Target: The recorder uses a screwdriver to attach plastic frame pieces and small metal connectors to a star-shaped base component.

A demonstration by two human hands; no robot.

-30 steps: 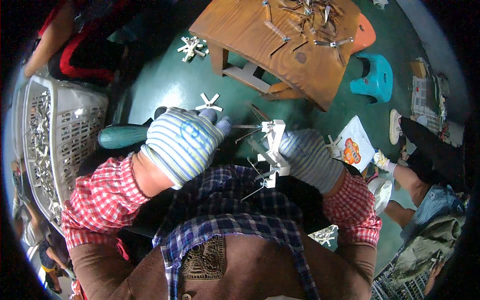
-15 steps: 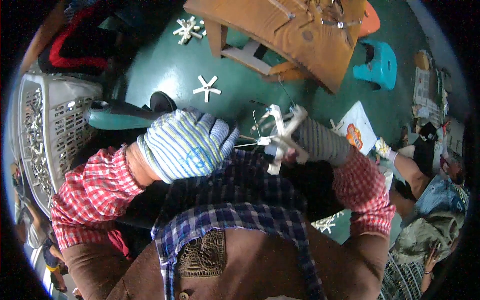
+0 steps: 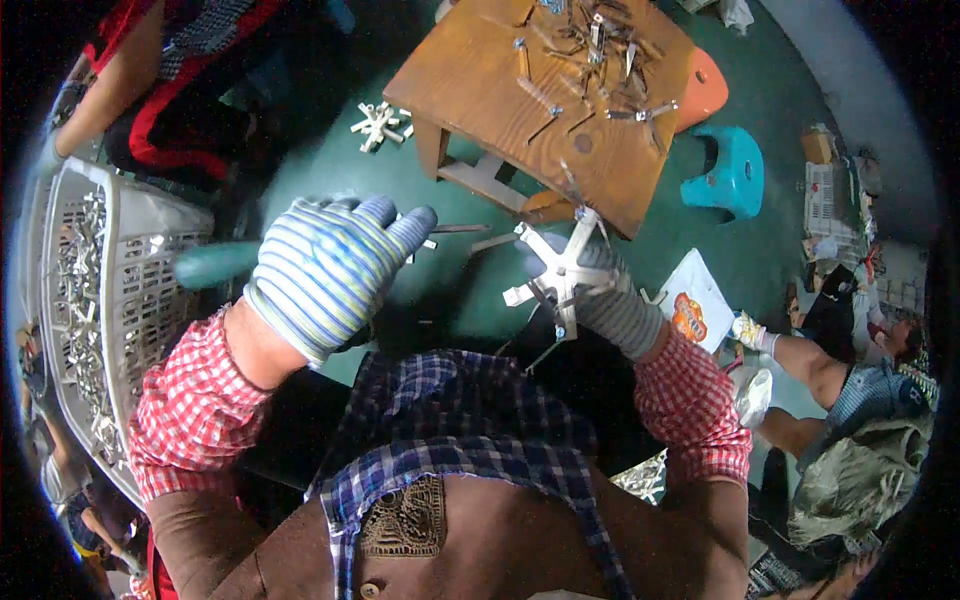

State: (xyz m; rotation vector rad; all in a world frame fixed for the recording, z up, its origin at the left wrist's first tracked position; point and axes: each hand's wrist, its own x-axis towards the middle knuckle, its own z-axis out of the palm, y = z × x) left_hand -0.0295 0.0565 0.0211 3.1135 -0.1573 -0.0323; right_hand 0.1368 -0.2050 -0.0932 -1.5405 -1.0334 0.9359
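My left hand (image 3: 335,270), in a striped knit glove, is closed round a teal-bodied tool (image 3: 215,262) that looks like a power screwdriver. Its thin metal shaft (image 3: 465,229) sticks out past my fingers towards the right. My right hand (image 3: 615,305), gloved too, grips a white five-armed star base (image 3: 562,275) from behind, so some of its fingers are hidden. Small metal fittings sit at several arm ends, and thin metal strips (image 3: 545,355) hang off them. Between the shaft's tip and the star base there is a gap.
A wooden table (image 3: 470,90) ahead bears a heap of metal strips (image 3: 600,60). Beside it stand a turquoise stool (image 3: 730,175) and an orange stool (image 3: 703,90). White star pieces (image 3: 378,127) lie on the floor. A white crate (image 3: 150,260) of parts is at left; people sit on both sides.
My left hand has drawn back leftward with the tool, its shaft now away from the star base. My right hand has turned the base so its flat face shows. The view has shifted.
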